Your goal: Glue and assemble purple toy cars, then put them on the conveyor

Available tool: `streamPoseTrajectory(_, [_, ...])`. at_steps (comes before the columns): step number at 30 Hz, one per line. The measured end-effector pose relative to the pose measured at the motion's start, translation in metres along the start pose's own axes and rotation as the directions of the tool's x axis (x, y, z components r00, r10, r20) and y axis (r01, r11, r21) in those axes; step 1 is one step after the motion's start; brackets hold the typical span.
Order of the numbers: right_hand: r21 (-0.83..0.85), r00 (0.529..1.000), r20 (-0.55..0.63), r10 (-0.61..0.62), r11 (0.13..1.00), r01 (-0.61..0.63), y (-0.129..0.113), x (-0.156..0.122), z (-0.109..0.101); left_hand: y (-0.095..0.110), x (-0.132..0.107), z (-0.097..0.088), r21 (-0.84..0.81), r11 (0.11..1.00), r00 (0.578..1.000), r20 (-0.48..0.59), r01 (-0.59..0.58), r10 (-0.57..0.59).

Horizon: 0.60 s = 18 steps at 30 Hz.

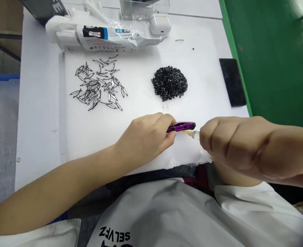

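Note:
Between the thumb and fingers of my left hand (148,137) is a small purple toy car (182,126), held by one end above the white work surface. My right hand (234,145) is closed around a glue syringe (195,135), most of it hidden inside the fist. Its thin yellowish tip points left and meets or nearly meets the lower side of the car; I cannot tell if they touch. Beyond the hands lie a heap of small black pieces (169,83) and, to the left, a scatter of thin black-edged clear pieces (97,84).
Along the back lie a soft tube-like pack (110,37), a white earbud case (160,24) and a clear plastic box (146,9). A dark phone (232,82) rests near the right edge. A dark container (44,10) stands at the far left.

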State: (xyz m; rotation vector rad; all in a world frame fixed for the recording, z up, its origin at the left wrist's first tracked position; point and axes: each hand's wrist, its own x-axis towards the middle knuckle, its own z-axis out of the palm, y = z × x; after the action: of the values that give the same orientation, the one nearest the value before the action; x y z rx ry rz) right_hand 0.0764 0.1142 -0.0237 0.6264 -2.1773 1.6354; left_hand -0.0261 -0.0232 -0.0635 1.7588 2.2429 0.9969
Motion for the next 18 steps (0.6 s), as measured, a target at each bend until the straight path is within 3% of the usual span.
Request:
streamPoseTrajectory(3, [0.336, 0.996, -0.074, -0.053, 0.939, 0.075, 0.002, 0.0, 0.001, 0.0, 0.0, 0.0, 0.0, 1.0, 1.0, -0.003, -0.002, 0.002])
streamPoseTrajectory(4, [0.356, 0.996, -0.079, -0.044, 0.932, 0.069, 0.003, 0.0, 0.001, 0.0, 0.0, 0.0, 0.001, 1.0, 1.0, -0.002, -0.003, 0.003])
streamPoseTrajectory(12, [0.349, 0.993, -0.104, -0.057, 0.933, 0.09, 0.008, -0.007, 0.001, 0.001, 0.0, 0.0, 0.006, 1.0, 1.0, -0.001, 0.002, -0.002])
streamPoseTrajectory(18, [0.258, 0.999, -0.053, -0.011, 0.966, 0.025, 0.008, -0.019, -0.009, 0.001, 0.0, 0.0, 0.004, 1.0, 1.0, 0.002, 0.005, -0.005])
